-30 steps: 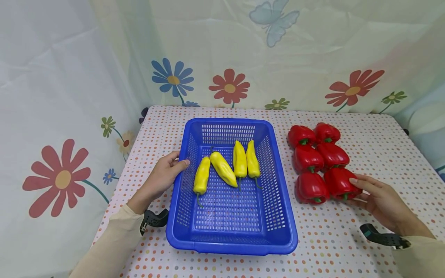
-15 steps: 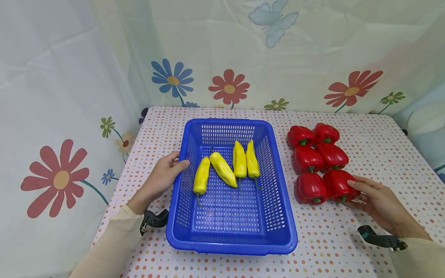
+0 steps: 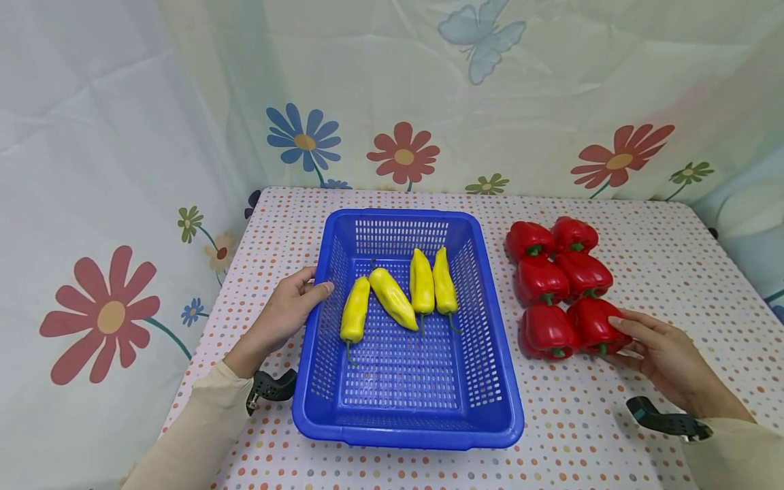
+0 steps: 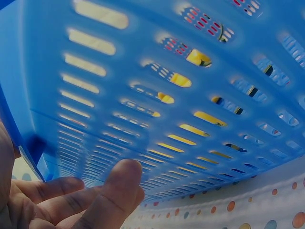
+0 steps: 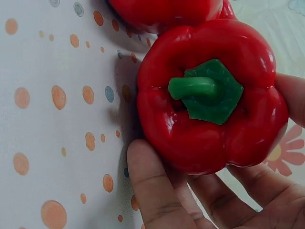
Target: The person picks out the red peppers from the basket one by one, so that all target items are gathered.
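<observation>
A blue plastic basket (image 3: 407, 435) with slotted walls stands on the table, several yellow peppers (image 3: 395, 299) lying inside. My left hand (image 3: 284, 316) grips its left rim, thumb over the edge; in the left wrist view the fingers (image 4: 116, 191) lie along the outer wall. To the right, several red bell peppers (image 3: 543, 280) are grouped in two columns. My right hand (image 3: 664, 361) holds the nearest red bell pepper (image 3: 594, 325) of the right column, thumb on top and fingers around its lower side. Its green stem (image 5: 195, 88) faces the right wrist camera.
A dotted cloth covers the table (image 3: 588, 422). Behind and to the left hangs a flowered curtain (image 3: 520, 122). Another red bell pepper (image 5: 167, 12) sits close beside the held one.
My right hand has shifted slightly left with the bell pepper, bringing it up against its left neighbour. The left hand and basket stay where they were.
</observation>
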`<state>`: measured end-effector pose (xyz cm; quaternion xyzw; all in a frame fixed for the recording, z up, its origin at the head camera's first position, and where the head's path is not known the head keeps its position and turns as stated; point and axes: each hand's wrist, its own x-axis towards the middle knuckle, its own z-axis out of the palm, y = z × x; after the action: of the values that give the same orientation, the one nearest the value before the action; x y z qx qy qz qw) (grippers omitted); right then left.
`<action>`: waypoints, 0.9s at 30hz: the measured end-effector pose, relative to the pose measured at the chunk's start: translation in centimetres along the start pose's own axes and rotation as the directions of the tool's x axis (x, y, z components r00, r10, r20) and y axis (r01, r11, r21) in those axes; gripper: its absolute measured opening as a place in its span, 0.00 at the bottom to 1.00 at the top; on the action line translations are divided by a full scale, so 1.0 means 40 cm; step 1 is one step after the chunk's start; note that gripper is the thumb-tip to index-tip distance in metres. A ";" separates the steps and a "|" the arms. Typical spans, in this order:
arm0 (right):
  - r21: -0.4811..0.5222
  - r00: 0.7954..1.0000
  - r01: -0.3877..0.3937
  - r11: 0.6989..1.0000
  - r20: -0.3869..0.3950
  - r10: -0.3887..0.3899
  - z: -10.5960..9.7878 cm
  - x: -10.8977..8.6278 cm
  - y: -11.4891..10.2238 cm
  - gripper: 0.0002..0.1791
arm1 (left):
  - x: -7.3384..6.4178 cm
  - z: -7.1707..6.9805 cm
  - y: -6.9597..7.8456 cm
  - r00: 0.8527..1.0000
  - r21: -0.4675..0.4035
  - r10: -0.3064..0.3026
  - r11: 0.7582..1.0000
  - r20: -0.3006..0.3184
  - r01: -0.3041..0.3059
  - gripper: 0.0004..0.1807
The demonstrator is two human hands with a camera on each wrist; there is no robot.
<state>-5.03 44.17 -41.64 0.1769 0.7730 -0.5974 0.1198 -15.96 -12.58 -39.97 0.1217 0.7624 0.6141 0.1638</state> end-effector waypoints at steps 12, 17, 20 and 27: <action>-0.059 0.999 -0.004 0.998 -0.039 0.001 0.015 -0.012 -0.017 0.23 | 0.001 -0.001 -0.001 1.000 -0.002 -0.001 1.000 0.003 0.001 0.27; -0.084 0.999 0.000 0.997 -0.053 -0.004 0.022 -0.014 -0.024 0.23 | 0.002 -0.001 -0.001 1.000 -0.001 0.002 1.000 0.002 -0.002 0.27; -0.113 0.998 -0.010 0.994 -0.063 0.003 0.026 -0.013 -0.028 0.33 | 0.003 -0.001 -0.002 1.000 -0.002 0.003 1.000 0.003 -0.003 0.27; -0.147 0.997 -0.010 0.989 -0.077 -0.001 0.028 -0.007 -0.024 0.39 | 0.002 -0.001 -0.003 1.000 -0.005 0.002 1.000 0.008 -0.002 0.27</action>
<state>-5.21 42.86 -40.99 0.1921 0.8187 -0.5310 0.1039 -16.07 -12.61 -40.10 0.1245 0.7599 0.6158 0.1667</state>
